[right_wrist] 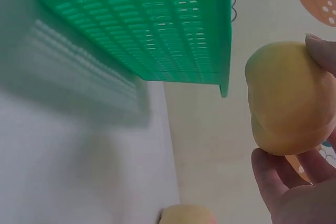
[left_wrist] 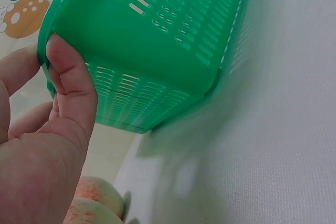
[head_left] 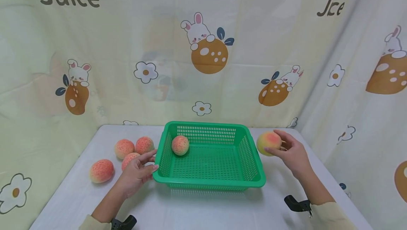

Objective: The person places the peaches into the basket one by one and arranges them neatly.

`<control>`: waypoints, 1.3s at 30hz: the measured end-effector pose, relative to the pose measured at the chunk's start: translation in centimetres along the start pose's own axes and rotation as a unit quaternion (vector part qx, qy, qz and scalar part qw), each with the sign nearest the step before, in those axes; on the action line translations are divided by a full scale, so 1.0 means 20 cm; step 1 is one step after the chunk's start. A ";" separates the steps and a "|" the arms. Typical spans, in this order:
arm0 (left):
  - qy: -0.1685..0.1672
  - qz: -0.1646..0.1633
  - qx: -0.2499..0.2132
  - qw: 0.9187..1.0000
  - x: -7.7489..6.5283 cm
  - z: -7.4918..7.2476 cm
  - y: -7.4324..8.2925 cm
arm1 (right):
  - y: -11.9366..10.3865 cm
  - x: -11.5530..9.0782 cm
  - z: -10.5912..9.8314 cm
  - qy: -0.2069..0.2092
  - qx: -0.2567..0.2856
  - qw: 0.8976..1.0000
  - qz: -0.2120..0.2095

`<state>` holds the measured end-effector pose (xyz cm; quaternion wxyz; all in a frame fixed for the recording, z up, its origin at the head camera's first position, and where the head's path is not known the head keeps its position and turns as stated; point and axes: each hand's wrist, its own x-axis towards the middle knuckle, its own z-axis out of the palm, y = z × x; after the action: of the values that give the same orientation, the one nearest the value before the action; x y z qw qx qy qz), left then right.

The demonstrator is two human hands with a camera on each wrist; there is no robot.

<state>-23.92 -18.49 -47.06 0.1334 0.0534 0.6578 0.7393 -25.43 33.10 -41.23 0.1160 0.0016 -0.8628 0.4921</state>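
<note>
A green plastic basket (head_left: 208, 182) with slotted walls stands at the middle of the table. My left hand (head_left: 138, 173) pinches its left rim between thumb and fingers, as the left wrist view shows closely. Inside the basket, toward its left back corner, sits one speckled pink-orange peach (head_left: 180, 145). Just right of the basket my right hand (head_left: 293, 154) grips a smoother yellow peach with a red blush (head_left: 267, 143). In the right wrist view, thumb and fingers hold that yellow peach (right_wrist: 289, 98) at opposite sides, apart from the basket wall (right_wrist: 157, 24).
Several speckled peaches (head_left: 101, 171) lie on the white table (head_left: 210, 212) left of the basket, one partly behind my left hand. Another yellowish fruit (right_wrist: 187, 215) shows at the bottom of the right wrist view. A printed curtain (head_left: 248, 92) hangs behind the table.
</note>
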 end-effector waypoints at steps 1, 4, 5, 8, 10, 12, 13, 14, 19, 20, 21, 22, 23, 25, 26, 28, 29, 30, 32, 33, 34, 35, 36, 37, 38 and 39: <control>-0.001 0.000 -0.001 1.000 0.00 0.00 0.00 | -0.01 0.00 0.00 -0.002 0.000 1.000 -0.001; -0.003 0.001 0.001 1.000 0.00 0.00 0.00 | -0.04 0.01 0.00 -0.008 -0.008 1.000 -0.002; -0.001 0.000 -0.001 1.000 0.00 0.00 0.00 | -0.05 0.02 0.00 -0.011 -0.011 1.000 -0.003; 0.000 -0.001 0.003 1.000 0.00 0.00 0.01 | -0.08 0.03 0.01 -0.018 -0.016 1.000 -0.012; -0.001 0.000 0.004 1.000 0.00 0.01 0.01 | -0.10 0.04 0.02 -0.025 -0.010 0.999 -0.020; -0.003 0.001 0.004 1.000 -0.01 0.00 0.01 | -0.13 0.05 0.03 -0.032 0.000 0.999 -0.027; -0.005 0.003 0.005 1.000 -0.01 0.00 0.01 | -0.14 0.06 0.03 -0.036 0.005 0.999 -0.028; -0.005 0.003 0.005 1.000 -0.01 0.00 0.01 | -0.16 0.06 0.04 -0.039 0.008 0.999 -0.030; -0.003 0.001 0.008 1.000 -0.01 0.00 0.01 | -0.24 0.08 0.06 -0.055 0.015 0.998 -0.028; -0.002 0.001 0.009 1.000 -0.01 0.00 0.01 | -0.25 0.08 0.07 -0.059 0.016 0.998 -0.026; -0.002 0.000 0.010 1.000 -0.01 0.00 0.01 | -0.26 0.09 0.08 -0.063 0.019 0.998 -0.024; 0.000 -0.001 0.009 1.000 -0.01 0.00 0.01 | -0.28 0.09 0.08 -0.066 0.019 0.997 -0.022; 0.002 -0.002 0.009 1.000 -0.01 0.00 0.01 | -0.28 0.10 0.09 -0.069 0.020 0.997 -0.020; 0.006 -0.005 0.007 1.000 0.00 0.00 0.01 | -0.30 0.11 0.11 -0.073 0.019 0.997 -0.019; 0.006 -0.005 0.008 1.000 0.00 0.00 0.01 | -0.31 0.11 0.11 -0.074 0.018 0.997 -0.019; 0.007 -0.006 0.008 1.000 0.00 0.01 0.01 | -0.32 0.13 0.13 -0.076 0.015 0.997 -0.022; 0.008 -0.006 0.009 1.000 0.00 0.01 0.00 | -0.32 0.14 0.14 -0.076 0.017 0.997 -0.023; 0.009 -0.007 0.010 1.000 0.00 0.00 0.00 | -0.33 0.15 0.15 -0.077 0.021 0.997 -0.024; 0.008 -0.008 0.011 1.000 0.00 0.01 0.00 | -0.34 0.16 0.16 -0.078 0.028 0.996 -0.027; 0.011 -0.010 0.010 1.000 0.00 0.01 0.00 | -0.34 0.17 0.17 -0.078 0.029 0.996 -0.028; 0.013 -0.011 0.009 1.000 0.00 0.01 0.00 | -0.35 0.17 0.18 -0.078 0.030 0.996 -0.029; 0.013 -0.011 0.011 1.000 0.00 0.01 0.01 | -0.35 0.18 0.18 -0.078 0.029 0.996 -0.032; 0.011 -0.012 0.013 1.000 0.00 0.01 0.01 | -0.35 0.18 0.19 -0.078 0.029 0.996 -0.034; 0.012 -0.013 0.014 1.000 0.00 0.01 0.01 | -0.36 0.19 0.19 -0.078 0.027 0.996 -0.037; 0.014 -0.013 0.014 1.000 0.00 0.01 0.01 | -0.36 0.20 0.20 -0.078 0.025 0.996 -0.039; 0.015 -0.013 0.015 1.000 0.00 0.01 0.01 | -0.37 0.20 0.20 -0.079 0.024 0.996 -0.043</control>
<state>-23.81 -18.31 -46.81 0.1326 0.0355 0.6712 0.7285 -29.30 26.27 -36.14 0.0683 0.0800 -0.8563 0.5056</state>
